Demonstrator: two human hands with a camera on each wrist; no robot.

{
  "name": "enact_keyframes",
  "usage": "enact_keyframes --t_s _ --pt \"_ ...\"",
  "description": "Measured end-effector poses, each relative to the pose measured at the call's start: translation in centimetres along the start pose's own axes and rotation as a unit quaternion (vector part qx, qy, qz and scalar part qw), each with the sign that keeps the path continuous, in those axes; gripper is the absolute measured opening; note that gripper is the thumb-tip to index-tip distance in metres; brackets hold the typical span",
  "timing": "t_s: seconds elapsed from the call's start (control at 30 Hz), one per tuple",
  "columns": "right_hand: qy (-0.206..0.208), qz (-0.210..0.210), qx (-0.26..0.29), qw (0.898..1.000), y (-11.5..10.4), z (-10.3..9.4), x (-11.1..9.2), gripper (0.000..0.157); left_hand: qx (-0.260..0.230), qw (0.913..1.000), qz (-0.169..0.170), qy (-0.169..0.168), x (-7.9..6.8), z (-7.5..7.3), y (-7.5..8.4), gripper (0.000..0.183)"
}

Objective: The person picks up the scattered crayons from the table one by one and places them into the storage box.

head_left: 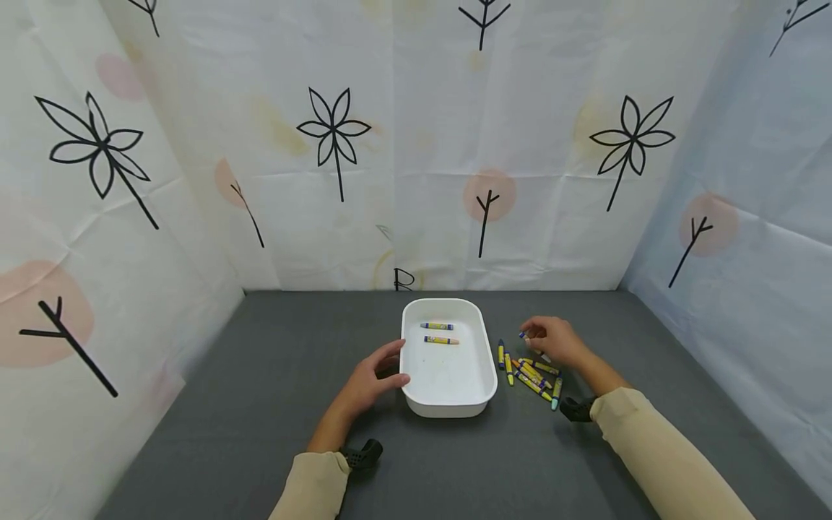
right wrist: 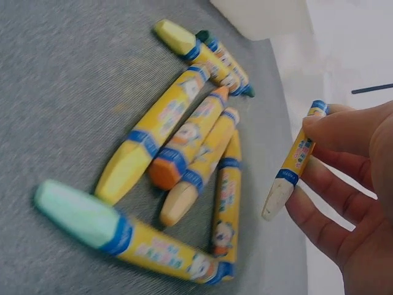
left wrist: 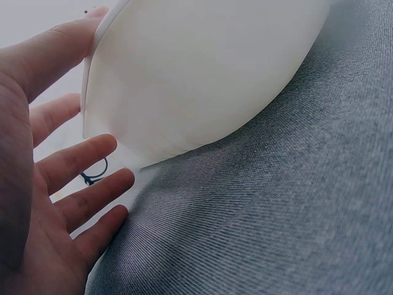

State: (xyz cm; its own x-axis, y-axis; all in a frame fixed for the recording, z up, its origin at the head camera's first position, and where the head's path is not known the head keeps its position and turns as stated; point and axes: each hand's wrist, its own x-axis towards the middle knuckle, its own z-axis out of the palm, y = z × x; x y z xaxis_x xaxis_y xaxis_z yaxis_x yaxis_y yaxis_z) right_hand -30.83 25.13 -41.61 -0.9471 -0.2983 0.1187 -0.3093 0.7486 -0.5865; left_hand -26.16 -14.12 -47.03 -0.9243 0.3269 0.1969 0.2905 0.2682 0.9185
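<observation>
A white crayon (right wrist: pixel 296 158) in a yellow wrapper is pinched between the thumb and fingers of my right hand (head_left: pixel 554 341), raised over the crayon pile. Several other crayons lie loose beneath it, among them a mint green crayon (right wrist: pixel 80 212), an orange crayon (right wrist: pixel 184 144) and a yellow crayon (right wrist: pixel 147 135). My left hand (head_left: pixel 372 374) rests at the left side of a white tray (head_left: pixel 450 379). Its thumb lies on the rim, and the other fingers (left wrist: pixel 77 163) spread out along the outer wall. Inside the tray are two crayons, a grey-tipped crayon (head_left: pixel 437 326) and a peach crayon (head_left: pixel 441 340).
Dark grey cloth (head_left: pixel 292 347) covers the table. The loose crayons lie close to the tray's right side. White fabric walls (head_left: pixel 416 144) with printed flowers and twigs stand around the back and sides. A black band (head_left: pixel 364 455) sits on the left wrist.
</observation>
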Motion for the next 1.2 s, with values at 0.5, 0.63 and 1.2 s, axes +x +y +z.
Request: enact_keyframes --t_s 0.5,0.63,1.2 --pt "0.046 -0.028 0.002 0.999 -3.2 -0.2 2.2 0.025 -0.006 1.0000 0.003 0.002 0.0 0.0 -0.1 0.066" --pt "0.047 -0.032 0.007 0.998 -4.2 0.2 3.1 0.025 -0.009 1.0000 0.001 -0.003 0.0 0.1 0.0 0.066" --pt "0.049 -0.059 0.042 0.996 -8.2 2.1 6.1 0.028 -0.017 0.9996 0.000 -0.025 -1.2 -0.4 3.6 0.065"
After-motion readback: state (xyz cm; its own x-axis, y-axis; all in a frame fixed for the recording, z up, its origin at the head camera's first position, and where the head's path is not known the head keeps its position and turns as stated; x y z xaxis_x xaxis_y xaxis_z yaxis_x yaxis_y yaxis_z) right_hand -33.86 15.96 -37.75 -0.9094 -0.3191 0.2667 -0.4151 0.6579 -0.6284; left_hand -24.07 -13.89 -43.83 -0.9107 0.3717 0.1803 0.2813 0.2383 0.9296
